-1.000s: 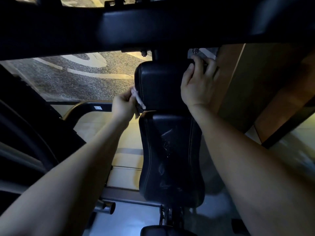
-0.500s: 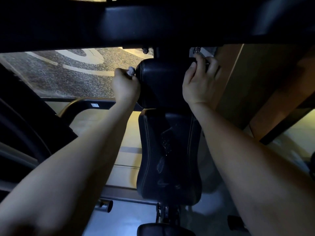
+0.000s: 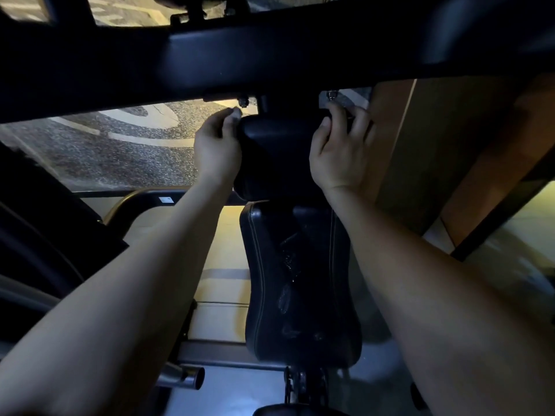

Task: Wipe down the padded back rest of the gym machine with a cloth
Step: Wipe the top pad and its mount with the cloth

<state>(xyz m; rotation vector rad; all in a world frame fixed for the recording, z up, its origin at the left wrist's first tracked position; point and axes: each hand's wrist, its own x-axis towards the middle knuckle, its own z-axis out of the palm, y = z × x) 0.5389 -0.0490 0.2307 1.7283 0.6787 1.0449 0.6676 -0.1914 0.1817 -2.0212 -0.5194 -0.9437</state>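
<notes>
The black padded back rest (image 3: 300, 283) runs down the middle of the view, with wet smears on its lower pad. Above it sits a smaller upper pad (image 3: 276, 151). My left hand (image 3: 217, 148) is at that pad's top left corner, curled round a small white cloth (image 3: 237, 113) of which only a tip shows above the fingers. My right hand (image 3: 339, 151) grips the pad's top right corner, fingers curled over its edge.
A thick black frame bar (image 3: 270, 49) crosses overhead just above both hands, with bolts (image 3: 242, 102) beneath it. A curved arm rail (image 3: 132, 199) sits left, a steel tube end (image 3: 192, 378) lower left, a wooden wall panel (image 3: 450, 163) at right.
My left hand has slid up the upper pad's left side from its lower edge to the top corner, taking the cloth with it. My right hand has kept its hold.
</notes>
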